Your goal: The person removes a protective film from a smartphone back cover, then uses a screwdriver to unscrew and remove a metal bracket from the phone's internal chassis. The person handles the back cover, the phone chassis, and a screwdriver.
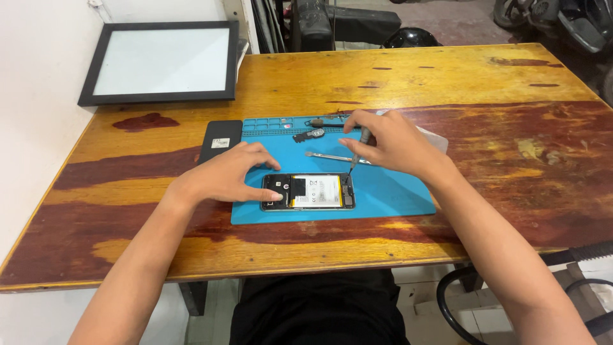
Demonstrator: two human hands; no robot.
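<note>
Big wooden table [447,83], glossy with dark red streaks, and my blue repair mat [389,191] sits about dead centre on it. Up at 10 o'clock there's a black-framed panel [163,62], and a black back cover [220,140] lies just off the mat's 9 o'clock edge.

The opened phone [308,191] lies flat near the mat's 6 o'clock edge, back off, white-labelled battery showing in the middle with dark boards at both ends. It looks light and thin, and I'd guess it slides easily and the exposed guts are fragile, so I'd only take it by the outer frame edges.

My left hand [227,176] is spread over its 9 o'clock end, fingertips pressing it down, not wrapped around anything. My right hand [389,144] is pinched closed around a slim screwdriver [357,153], tip down at the phone's 3 o'clock end.

Tweezers [329,156] and a small loose part [310,135] sit at 12 o'clock from the phone
</note>
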